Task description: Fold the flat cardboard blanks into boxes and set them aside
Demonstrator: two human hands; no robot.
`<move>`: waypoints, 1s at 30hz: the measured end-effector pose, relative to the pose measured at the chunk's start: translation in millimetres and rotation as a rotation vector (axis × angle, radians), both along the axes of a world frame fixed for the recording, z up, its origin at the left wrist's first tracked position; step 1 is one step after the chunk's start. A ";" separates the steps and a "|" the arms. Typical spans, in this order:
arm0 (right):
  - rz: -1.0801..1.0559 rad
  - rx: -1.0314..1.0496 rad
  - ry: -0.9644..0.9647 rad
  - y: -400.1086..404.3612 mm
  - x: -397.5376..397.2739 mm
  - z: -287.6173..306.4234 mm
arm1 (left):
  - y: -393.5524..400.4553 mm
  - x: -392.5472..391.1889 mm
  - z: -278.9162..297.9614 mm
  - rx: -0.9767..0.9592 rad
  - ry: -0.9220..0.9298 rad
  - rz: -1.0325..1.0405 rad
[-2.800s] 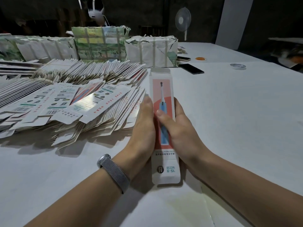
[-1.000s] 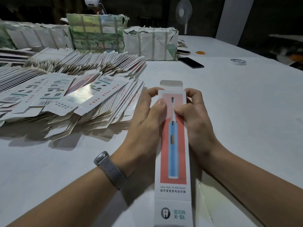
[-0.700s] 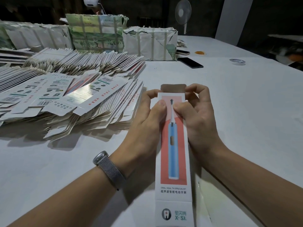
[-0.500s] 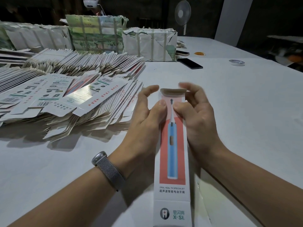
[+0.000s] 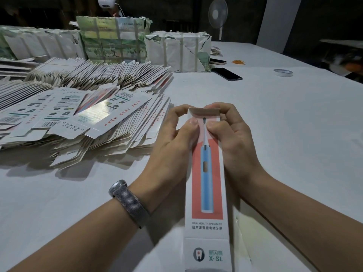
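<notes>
A long narrow toothbrush box (image 5: pixel 207 179), white with a red panel and a blue brush printed on it, lies lengthwise in front of me, opened into a tube. My left hand (image 5: pixel 172 142) grips its left side near the far end, thumb on the top face. My right hand (image 5: pixel 233 138) grips the right side, thumb on top. The forefingers of both hands curl over the far end flap (image 5: pixel 204 111), which is bent down toward the box's opening. A big fanned pile of flat blanks (image 5: pixel 82 114) lies to the left.
Wrapped bundles of blanks (image 5: pixel 178 52) stand along the back of the white table (image 5: pixel 294 134). A dark phone (image 5: pixel 226 74), a second phone, an orange rubber-band heap (image 5: pixel 238 62) and a tape roll (image 5: pixel 282 72) lie at the far right. A fan (image 5: pixel 217 10) stands behind.
The box has been drawn toward me and both hands slid up to its far end. The end flap, standing flat before, is now folded down over the opening.
</notes>
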State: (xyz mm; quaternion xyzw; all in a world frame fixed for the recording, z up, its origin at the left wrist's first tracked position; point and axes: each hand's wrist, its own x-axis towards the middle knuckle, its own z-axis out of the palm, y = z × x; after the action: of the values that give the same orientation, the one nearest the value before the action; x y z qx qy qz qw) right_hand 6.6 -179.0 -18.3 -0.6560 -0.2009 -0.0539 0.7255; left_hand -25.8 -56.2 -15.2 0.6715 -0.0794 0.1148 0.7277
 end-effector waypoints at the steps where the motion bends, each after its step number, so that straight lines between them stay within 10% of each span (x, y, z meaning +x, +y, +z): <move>1: 0.017 -0.008 0.007 0.7 -0.8 -0.2 | 0.5 0.5 -0.6 -0.005 0.012 0.001; 30: -0.073 0.013 0.038 -3.1 5.1 11.0 | 0.7 9.1 -13.0 -0.006 -0.046 -0.104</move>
State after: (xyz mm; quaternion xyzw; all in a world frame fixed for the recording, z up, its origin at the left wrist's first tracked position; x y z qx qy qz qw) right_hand 11.7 -182.1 -7.3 -0.6590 -0.1627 -0.0691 0.7311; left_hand -16.7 -55.5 -28.2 0.6614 -0.1305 0.0923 0.7328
